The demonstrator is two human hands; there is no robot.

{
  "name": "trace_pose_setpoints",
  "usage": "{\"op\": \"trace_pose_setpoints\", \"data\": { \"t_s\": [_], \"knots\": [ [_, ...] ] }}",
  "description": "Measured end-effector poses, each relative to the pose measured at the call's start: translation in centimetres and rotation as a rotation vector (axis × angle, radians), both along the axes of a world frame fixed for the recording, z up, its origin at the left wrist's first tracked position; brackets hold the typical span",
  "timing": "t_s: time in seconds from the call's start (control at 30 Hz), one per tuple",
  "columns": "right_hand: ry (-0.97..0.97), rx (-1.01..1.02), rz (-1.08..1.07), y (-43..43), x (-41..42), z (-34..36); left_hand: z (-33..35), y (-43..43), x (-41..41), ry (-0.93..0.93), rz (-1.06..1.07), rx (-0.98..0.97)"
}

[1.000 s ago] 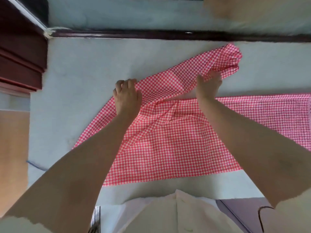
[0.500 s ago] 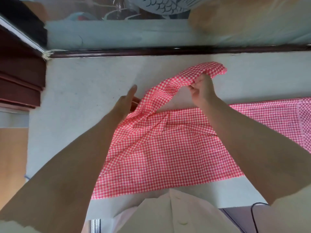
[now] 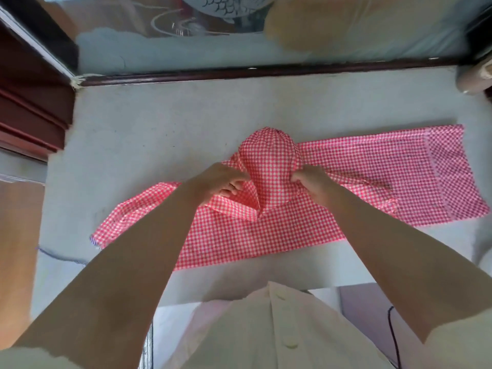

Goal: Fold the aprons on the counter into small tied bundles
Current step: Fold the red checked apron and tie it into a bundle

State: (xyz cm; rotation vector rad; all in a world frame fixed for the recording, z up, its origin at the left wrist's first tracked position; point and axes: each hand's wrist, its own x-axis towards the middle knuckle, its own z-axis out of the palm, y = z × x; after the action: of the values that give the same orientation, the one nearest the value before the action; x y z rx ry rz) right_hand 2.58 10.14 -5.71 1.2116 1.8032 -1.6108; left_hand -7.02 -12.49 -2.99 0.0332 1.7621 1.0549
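A red-and-white checked apron point(image 3: 372, 177) lies spread across the pale grey counter point(image 3: 149, 134), reaching from the left middle to the far right. Its upper flap is lifted into a raised hump at the centre and drapes back over the flat cloth. My left hand point(image 3: 218, 182) grips the left edge of that flap with curled fingers. My right hand point(image 3: 311, 182) pinches the flap's right edge. Both hands are held close together above the flat part of the apron.
A dark wooden rail point(image 3: 266, 71) runs along the counter's back edge under a glass panel. Dark red wooden trim point(image 3: 32, 102) stands at the left. A thin blue thread point(image 3: 61, 258) lies near the counter's left front. My pale shirt fills the bottom.
The lifted flap has been pulled from the far back towards me and now drapes over the apron's middle. Both hands moved nearer and closer together, and the left hand took hold of the cloth.
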Motion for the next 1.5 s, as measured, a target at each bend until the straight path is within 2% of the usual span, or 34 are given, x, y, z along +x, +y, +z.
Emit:
{"op": "trace_pose_setpoints", "data": {
  "t_s": [0.07, 0.13, 0.23, 0.3, 0.4, 0.47, 0.57, 0.63, 0.7, 0.77, 0.83, 0.9, 0.97, 1.07, 1.13, 1.2, 1.27, 1.33, 1.43, 1.5],
  "knots": [
    [-0.013, 0.159, 0.009, 0.3, 1.8, -0.6, -1.0, 0.4, 1.9, 0.038, 0.125, -0.036],
    [0.028, 0.320, -0.090, 0.6, 3.3, -1.2, -2.1, 0.5, 3.7, 0.031, 0.270, -0.054],
    [0.231, 0.523, -0.150, 0.1, 4.5, -0.8, -3.5, 0.7, 5.5, -0.043, 0.385, -0.014],
    [0.324, 0.441, 0.002, -0.8, 5.1, -0.4, -2.5, 1.5, 6.7, -0.059, 0.371, 0.005],
    [0.198, 0.206, 0.406, -2.5, 6.3, -0.2, -2.7, 2.9, 7.9, -0.033, 0.367, -0.004],
    [0.114, 0.132, 0.525, -3.3, 7.2, -0.3, -3.6, 3.4, 8.3, 0.028, 0.431, -0.088],
    [0.179, 0.082, 0.369, -3.8, 8.0, -0.2, -4.3, 4.0, 8.7, 0.333, 0.353, -0.156],
    [0.278, 0.005, 0.146, -3.8, 7.6, 0.5, -3.9, 4.4, 9.2, 0.657, 0.136, -0.158],
    [0.404, -0.049, -0.031, -3.9, 6.4, 1.6, -3.3, 4.7, 10.0, 0.967, -0.147, -0.054],
    [0.406, 0.045, -0.078, -4.3, 5.0, 2.1, -3.3, 4.3, 10.9, 1.123, -0.420, 0.103],
    [0.302, 0.268, -0.082, -4.2, 4.5, 1.7, -3.7, 3.7, 11.9, 1.065, -0.596, 0.148],
    [0.299, 0.391, -0.183, -3.6, 5.0, 1.1, -3.6, 2.7, 12.9, 0.952, -0.543, 0.109],
    [0.304, 0.384, -0.354, -2.7, 6.2, 0.5, -3.4, 1.4, 13.6, 0.907, -0.321, 0.006],
    [0.260, 0.266, -0.691, -1.1, 8.6, -0.7, -4.0, -1.5, 13.3, 0.900, 0.044, -0.371],
    [0.182, 0.106, -0.840, -0.4, 10.3, -1.5, -4.4, -3.9, 13.0, 0.776, 0.343, -0.592],
    [0.175, -0.097, -0.878, -0.1, 11.7, -2.1, -4.3, -5.5, 12.7, 0.594, 0.648, -0.699],
    [0.264, -0.275, -0.962, -0.6, 12.4, -1.7, -4.3, -6.5, 12.6, 0.403, 0.875, -0.729],
    [0.317, -0.319, -1.006, -1.8, 12.5, -1.2, -4.5, -7.2, 12.5, 0.189, 1.010, -0.752],
    [0.184, -0.096, -0.970, -2.9, 12.6, -2.0, -5.1, -7.6, 12.6, -0.018, 1.028, -0.743],
    [-0.011, 0.066, -0.814, -2.6, 12.5, -2.8, -5.1, -7.5, 12.4, -0.069, 1.173, -0.564]
  ]
}}
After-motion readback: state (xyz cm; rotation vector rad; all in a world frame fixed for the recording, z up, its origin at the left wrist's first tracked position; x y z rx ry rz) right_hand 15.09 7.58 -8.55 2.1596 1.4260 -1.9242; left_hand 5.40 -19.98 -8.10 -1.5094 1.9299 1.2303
